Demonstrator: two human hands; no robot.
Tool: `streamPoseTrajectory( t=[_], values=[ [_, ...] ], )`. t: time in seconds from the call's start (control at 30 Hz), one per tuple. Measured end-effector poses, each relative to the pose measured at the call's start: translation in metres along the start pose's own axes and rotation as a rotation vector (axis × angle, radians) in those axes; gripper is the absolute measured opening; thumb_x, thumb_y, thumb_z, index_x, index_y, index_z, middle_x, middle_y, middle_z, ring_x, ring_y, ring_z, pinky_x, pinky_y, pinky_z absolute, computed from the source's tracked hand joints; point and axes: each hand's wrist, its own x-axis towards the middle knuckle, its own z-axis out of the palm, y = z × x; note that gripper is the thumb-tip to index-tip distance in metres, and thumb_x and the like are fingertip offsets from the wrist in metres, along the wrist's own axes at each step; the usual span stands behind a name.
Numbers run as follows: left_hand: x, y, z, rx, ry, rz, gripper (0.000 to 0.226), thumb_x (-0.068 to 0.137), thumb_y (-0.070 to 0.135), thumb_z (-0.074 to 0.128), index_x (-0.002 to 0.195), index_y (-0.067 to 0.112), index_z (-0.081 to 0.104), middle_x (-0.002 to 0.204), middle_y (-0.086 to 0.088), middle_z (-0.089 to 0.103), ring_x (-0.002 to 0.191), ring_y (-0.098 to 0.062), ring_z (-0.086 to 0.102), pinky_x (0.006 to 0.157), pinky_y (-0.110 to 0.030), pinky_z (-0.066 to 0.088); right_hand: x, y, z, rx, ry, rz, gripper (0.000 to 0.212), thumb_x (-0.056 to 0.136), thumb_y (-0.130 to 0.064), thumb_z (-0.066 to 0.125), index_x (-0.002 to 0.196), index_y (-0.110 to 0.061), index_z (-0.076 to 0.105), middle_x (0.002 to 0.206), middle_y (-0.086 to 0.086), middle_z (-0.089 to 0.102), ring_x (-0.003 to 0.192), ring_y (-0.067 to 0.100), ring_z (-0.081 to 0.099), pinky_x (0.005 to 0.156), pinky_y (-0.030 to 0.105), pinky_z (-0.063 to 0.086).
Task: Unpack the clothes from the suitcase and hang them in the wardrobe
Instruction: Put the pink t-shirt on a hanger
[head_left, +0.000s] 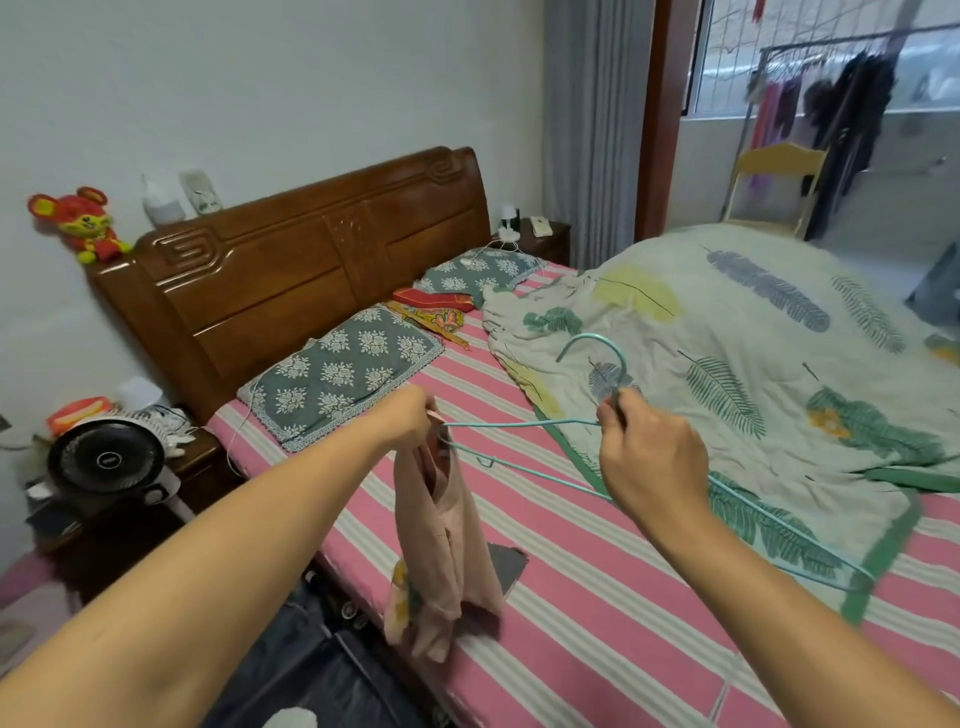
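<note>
The left hand is held out over the near edge of the bed, with its fingers curled and pinching the top of a pink garment. The garment hangs straight down from this hand, and its lower end reaches the striped pink sheet at the edge of the mattress. The right hand pinches the neck of a light blue wire hanger, just under the hook — the thumb and the fingers are closed around the wire. The hook stands up above this hand. One shoulder of the hanger points to the left hand and its tip goes into the opening of the garment there; the other shoulder runs down and to the right, over the leaf-print quilt.

A dark suitcase lies low beside the bed, between the two forearms — only a part of it is visible. Two floral pillows lie against the wooden headboard.
</note>
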Motion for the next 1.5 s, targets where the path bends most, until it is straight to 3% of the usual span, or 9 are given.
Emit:
streamPoseTrajectory(
  t=[0.2, 0.53, 0.73, 0.83, 1.0, 1.17, 1.33, 1.43, 1.5],
  values=[
    [-0.007, -0.001, 0.015, -0.537, -0.120, -0.108, 0.032, 0.089, -0.018, 0.045, 0.094, 0.006, 0.066, 0.070, -0.016, 0.066, 0.064, -0.027, 0.064, 0.061, -0.032, 0.052, -0.011, -0.010, 0.004, -0.036, -0.088, -0.157, 0.012, 0.095, -0.027, 0.055, 0.088, -0.018, 0.058, 0.066, 0.009, 0.064, 0.062, 0.035, 0.060, 0.053, 0.035, 0.035],
    [-0.024, 0.015, -0.010, -0.007, 0.216, 0.197, 0.028, 0.099, 0.036, 0.063, 0.095, 0.014, 0.080, 0.085, -0.010, 0.075, 0.074, -0.025, 0.062, 0.066, -0.030, 0.044, 0.002, -0.019, -0.009, 0.068, -0.067, -0.232, 0.020, 0.092, -0.034, 0.047, 0.084, -0.021, 0.060, 0.063, 0.005, 0.063, 0.057, 0.032, 0.058, 0.051, 0.033, 0.037],
    [-0.049, 0.056, -0.029, -0.228, 0.266, 0.664, 0.024, 0.098, 0.024, 0.064, 0.090, 0.007, 0.079, 0.073, 0.003, 0.059, 0.073, -0.015, 0.055, 0.072, -0.031, 0.043, 0.021, -0.023, 0.003, 0.192, -0.112, -0.185, 0.017, 0.098, -0.031, 0.051, 0.086, -0.022, 0.059, 0.071, 0.004, 0.065, 0.068, 0.031, 0.059, 0.058, 0.039, 0.043],
    [-0.053, 0.068, -0.037, -0.187, 0.289, 0.668, 0.027, 0.100, 0.034, 0.062, 0.107, 0.014, 0.078, 0.090, -0.003, 0.069, 0.090, -0.022, 0.063, 0.077, -0.032, 0.044, 0.024, -0.024, 0.009, 0.364, -0.124, -0.032, 0.021, 0.098, -0.026, 0.058, 0.078, -0.021, 0.056, 0.064, -0.002, 0.058, 0.063, 0.024, 0.054, 0.059, 0.040, 0.040],
    [-0.078, 0.038, -0.014, -0.021, 0.900, 0.264, 0.078, 0.086, 0.062, 0.061, 0.153, 0.037, 0.029, 0.152, -0.012, 0.027, 0.143, -0.034, 0.025, 0.115, -0.050, 0.024, 0.036, -0.006, 0.003, 0.882, 0.057, 0.381, 0.026, 0.102, -0.012, 0.052, 0.077, -0.010, 0.060, 0.064, 0.005, 0.054, 0.060, 0.018, 0.046, 0.060, 0.034, 0.036],
    [-0.073, 0.008, 0.014, -0.277, 0.734, 0.238, 0.069, 0.086, 0.003, 0.055, 0.146, 0.034, 0.043, 0.132, -0.005, 0.053, 0.107, -0.035, 0.060, 0.085, -0.046, 0.054, 0.054, -0.009, -0.003, 0.871, 0.095, 0.326, 0.026, 0.102, -0.013, 0.050, 0.078, -0.015, 0.060, 0.063, 0.001, 0.054, 0.058, 0.017, 0.046, 0.056, 0.032, 0.035],
    [-0.062, -0.002, -0.058, -0.213, 0.943, 0.332, 0.038, 0.087, 0.005, 0.047, 0.112, 0.018, 0.073, 0.107, -0.007, 0.064, 0.101, -0.026, 0.056, 0.094, -0.034, 0.044, 0.056, 0.014, 0.000, 0.892, 0.100, 0.307, 0.025, 0.102, -0.010, 0.050, 0.080, -0.011, 0.059, 0.067, 0.006, 0.053, 0.051, 0.004, 0.046, 0.053, 0.020, 0.038],
    [-0.069, 0.012, -0.120, -0.300, 0.683, 0.380, 0.039, 0.093, -0.004, 0.047, 0.103, 0.022, 0.074, 0.107, 0.005, 0.064, 0.106, -0.011, 0.057, 0.091, -0.010, 0.039, 0.055, 0.019, 0.006, 0.924, 0.056, 0.279, 0.022, 0.102, -0.008, 0.051, 0.082, -0.008, 0.061, 0.066, 0.004, 0.054, 0.053, 0.004, 0.045, 0.051, 0.015, 0.037],
    [-0.073, 0.015, -0.149, -0.289, 0.476, 0.412, 0.037, 0.095, -0.002, 0.050, 0.107, 0.021, 0.076, 0.103, 0.009, 0.072, 0.100, 0.000, 0.062, 0.089, -0.020, 0.047, 0.062, 0.018, 0.009, 1.064, 0.143, 0.330, 0.025, 0.103, -0.008, 0.050, 0.080, -0.014, 0.057, 0.058, -0.010, 0.053, 0.051, 0.001, 0.044, 0.049, 0.013, 0.036]
  ],
)
